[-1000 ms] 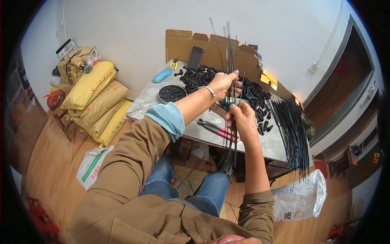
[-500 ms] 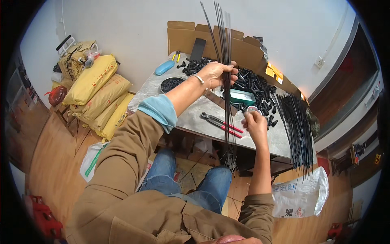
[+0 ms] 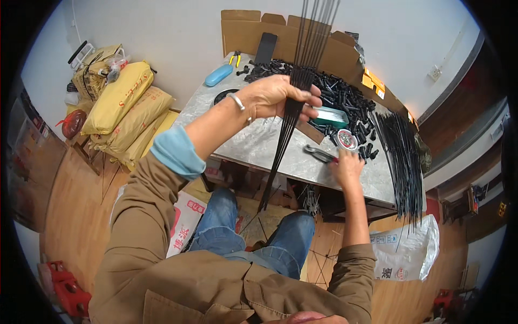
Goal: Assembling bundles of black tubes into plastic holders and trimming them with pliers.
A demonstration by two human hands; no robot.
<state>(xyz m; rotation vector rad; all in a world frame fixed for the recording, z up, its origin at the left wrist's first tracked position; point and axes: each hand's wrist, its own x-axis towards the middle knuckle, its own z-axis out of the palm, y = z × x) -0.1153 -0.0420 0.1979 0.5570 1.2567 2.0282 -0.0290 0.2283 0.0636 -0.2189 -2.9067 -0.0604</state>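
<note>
My left hand (image 3: 288,97) is closed around a bundle of thin black rods (image 3: 286,127). The bundle is held above the table at a slant, its upper ends fanned out and its lower ends hanging past the front edge. At the table's front right, my right hand (image 3: 348,168) is closed on the red handles of a pair of pincers (image 3: 319,154), whose dark jaws point left. Just beyond those fingers stands a small round tub (image 3: 346,140) of tiny pieces. A green tray (image 3: 330,117) lies behind the tub, partly beside the left fingers.
Black bolt-like parts (image 3: 345,94) are heaped at the back against cardboard (image 3: 240,29). More black rods (image 3: 402,156) overhang the right edge. A blue case (image 3: 218,75) and yellow-handled pliers (image 3: 235,58) lie back left. Yellow sacks (image 3: 121,100) are stacked on the left.
My right hand has moved down onto the pincers, which have shifted right with their handles in its grasp. The rod bundle has tilted, its lower ends swinging left.
</note>
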